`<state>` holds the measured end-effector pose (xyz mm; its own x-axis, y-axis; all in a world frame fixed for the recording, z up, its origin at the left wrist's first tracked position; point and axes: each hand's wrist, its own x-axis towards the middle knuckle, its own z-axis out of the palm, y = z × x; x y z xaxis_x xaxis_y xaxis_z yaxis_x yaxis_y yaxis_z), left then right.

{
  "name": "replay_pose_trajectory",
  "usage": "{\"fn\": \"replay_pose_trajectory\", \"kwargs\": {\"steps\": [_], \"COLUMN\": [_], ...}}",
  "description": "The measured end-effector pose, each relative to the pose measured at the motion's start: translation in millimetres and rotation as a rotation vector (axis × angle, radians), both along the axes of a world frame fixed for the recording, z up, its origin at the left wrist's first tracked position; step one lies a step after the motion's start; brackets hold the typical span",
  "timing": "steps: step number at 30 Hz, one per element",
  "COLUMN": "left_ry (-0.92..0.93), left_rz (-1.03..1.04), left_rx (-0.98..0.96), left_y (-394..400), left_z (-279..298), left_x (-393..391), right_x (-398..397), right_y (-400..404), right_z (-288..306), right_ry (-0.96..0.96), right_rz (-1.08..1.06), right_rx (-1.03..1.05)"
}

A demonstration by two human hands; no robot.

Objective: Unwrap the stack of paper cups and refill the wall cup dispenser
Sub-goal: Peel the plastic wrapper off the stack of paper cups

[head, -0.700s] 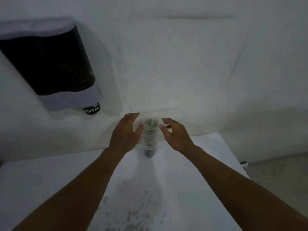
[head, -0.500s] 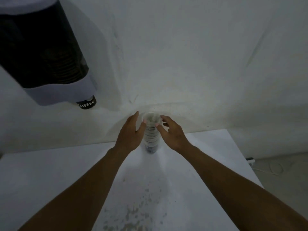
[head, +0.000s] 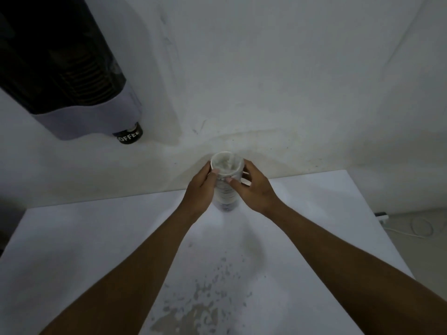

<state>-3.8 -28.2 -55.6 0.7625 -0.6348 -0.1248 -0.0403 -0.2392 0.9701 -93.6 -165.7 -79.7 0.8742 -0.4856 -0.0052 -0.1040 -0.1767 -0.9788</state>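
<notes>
A wrapped stack of paper cups (head: 226, 189) stands upright on the white table (head: 96, 238) near the wall, in clear plastic. My left hand (head: 200, 189) grips its left side near the top rim. My right hand (head: 254, 189) grips the right side, thumb on the front of the wrap. The wall cup dispenser (head: 63, 68), dark tinted with a pale base, hangs at the upper left. A black cup bottom (head: 128, 136) with white letters sticks out below it.
The table's far edge meets the white wall. Worn, chipped patches (head: 198, 310) mark the tabletop close to me. A white cable and a power strip (head: 411, 226) lie on the floor to the right of the table.
Both hands have closed in from beside the stack and now grip it near the top. The view has tilted, so the dispenser sits higher and closer in the frame.
</notes>
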Motion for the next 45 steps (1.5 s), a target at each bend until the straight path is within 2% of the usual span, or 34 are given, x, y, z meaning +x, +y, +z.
{"fn": "replay_pose_trajectory", "kwargs": {"steps": [8,19,29,31,33,36,38,41,43,45], "left_ry": [-0.041,-0.015,-0.099,-0.112,-0.115,-0.113,-0.172,-0.384,-0.493,-0.572], "left_rz": [-0.021,0.027,0.040,0.036,0.037,0.061,0.083,0.070,0.069,0.055], "left_rx": [-0.052,-0.046,0.043,0.067,0.075,0.095,0.109,0.073,0.090,0.123], "left_y": [82,226,256,258,259,260,259,259,258,259], "left_z": [-2,-24,-15,-15,-16,-15,-13,-11,-10,-3], "left_x": [-56,-137,-151,-153,-154,-154,-152,-144,-136,-131], "right_x": [-67,-146,-165,-167,-164,-153,-146,-139,-138,-138], "right_y": [83,231,268,268,263,254,250,252,255,257], "right_z": [12,-3,0,6,14,27,31,33,31,35], "right_ry": [-0.062,-0.046,0.014,-0.016,-0.020,0.146,0.221,0.208,0.104,-0.032], "right_rz": [-0.050,-0.051,-0.083,-0.124,-0.169,-0.125,-0.101,-0.103,-0.119,-0.146], "right_rx": [0.018,0.016,0.006,-0.082,-0.279,-0.501,-0.530,-0.595,-0.625,-0.559]}}
